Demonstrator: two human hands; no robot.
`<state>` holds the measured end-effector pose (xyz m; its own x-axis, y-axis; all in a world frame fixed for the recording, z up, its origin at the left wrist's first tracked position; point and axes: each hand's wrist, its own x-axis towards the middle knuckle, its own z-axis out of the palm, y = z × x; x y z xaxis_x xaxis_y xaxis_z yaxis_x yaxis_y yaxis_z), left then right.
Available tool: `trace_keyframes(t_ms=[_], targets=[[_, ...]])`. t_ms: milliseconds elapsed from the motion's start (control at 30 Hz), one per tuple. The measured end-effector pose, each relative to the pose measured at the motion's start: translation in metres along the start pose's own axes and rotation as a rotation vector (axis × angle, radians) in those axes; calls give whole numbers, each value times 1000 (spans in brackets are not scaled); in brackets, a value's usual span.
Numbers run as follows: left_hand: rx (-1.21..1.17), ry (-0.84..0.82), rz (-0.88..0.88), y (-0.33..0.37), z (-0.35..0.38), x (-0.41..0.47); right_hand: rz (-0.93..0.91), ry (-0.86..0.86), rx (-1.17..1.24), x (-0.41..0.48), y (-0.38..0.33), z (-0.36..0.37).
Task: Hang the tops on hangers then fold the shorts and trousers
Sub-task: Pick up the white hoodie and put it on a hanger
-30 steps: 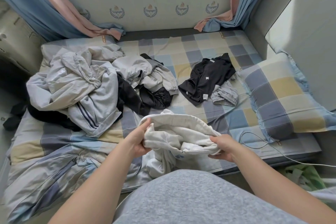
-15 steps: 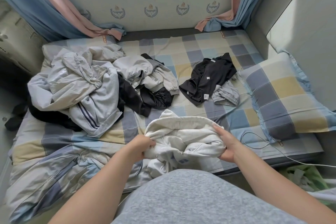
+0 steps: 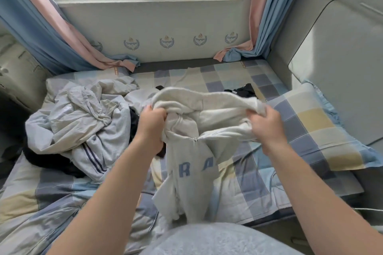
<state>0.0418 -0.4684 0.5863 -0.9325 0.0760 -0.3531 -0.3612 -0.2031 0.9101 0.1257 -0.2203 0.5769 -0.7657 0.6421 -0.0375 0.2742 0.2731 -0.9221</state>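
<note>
Both hands are working above the bed point(image 3: 244, 167). The left hand point(image 3: 152, 125) is clenching a bunched fold of the cream top point(image 3: 199, 114), with the fingers curled fully round the fabric. The right hand point(image 3: 267, 127) is gripping the opposite side of the same garment, with thumb and fingers closed on the cloth.

The top is being held clear of the mattress between the two hands. Its upper edge is arching from one fist to the other. Its body is hanging below them toward the person's torso, and blue letters "R A" are showing on the hanging part. The lower hem is appearing blurred.

To the outside of the left hand, a pile of clothes point(image 3: 83, 122) in pale grey and white is lying on the bed, with dark items showing beneath it. Beyond the right hand, a black garment point(image 3: 245, 89) is lying partly hidden behind the top. To the outside of the right hand, a checked pillow point(image 3: 315, 130) is resting on the bed.
</note>
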Motion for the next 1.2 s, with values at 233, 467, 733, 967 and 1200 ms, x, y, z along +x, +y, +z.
trace_keyframes(t_ms=[233,467,733,967,1200], targets=[[268,-293,258,59,7,3,109,45,695,-10,-75,-54],[1195,-342,-58,-41,12,42,493,82,710,-45,-14,-60],[525,-314,-376,-112,34,24,740,138,815,-114,52,-96],[289,-676,-749,-142,78,-45,709,348,945,-215,82,-152],[326,-900,-779,-184,92,-167,645,591,1104,-369,117,-203]])
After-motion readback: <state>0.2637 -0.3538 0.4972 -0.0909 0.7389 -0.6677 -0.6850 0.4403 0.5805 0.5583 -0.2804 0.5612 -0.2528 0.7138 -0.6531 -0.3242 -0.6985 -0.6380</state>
